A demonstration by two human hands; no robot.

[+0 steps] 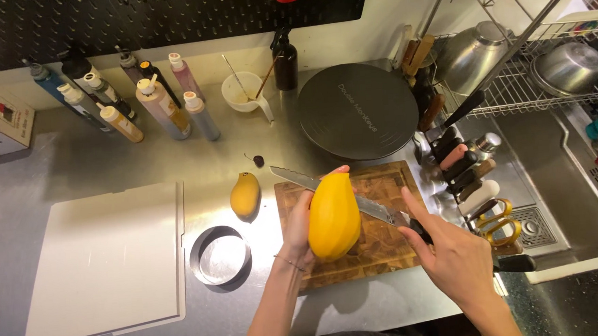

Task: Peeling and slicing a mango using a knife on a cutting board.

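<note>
My left hand [298,226] grips 1 peeled yellow mango [333,216] upright above the wooden cutting board [385,245], my right hand [453,252] is closed on the serrated knife [327,190] behind it, no cut visible, and 1 unpeeled mango [245,195] awaits on the steel counter [107,157].

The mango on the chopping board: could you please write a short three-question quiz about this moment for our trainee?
1. True or false: the left hand holds the peeled mango upright above the wooden board.
2. Which tool does the right hand grip? A) the yellow scissors B) a serrated knife C) a spoon
3. What lies on the steel counter between the white board and the wooden board?

Key
1. True.
2. B, the serrated knife, whose blade passes behind the mango.
3. A metal ring; a second mango lies just beyond it.
</note>
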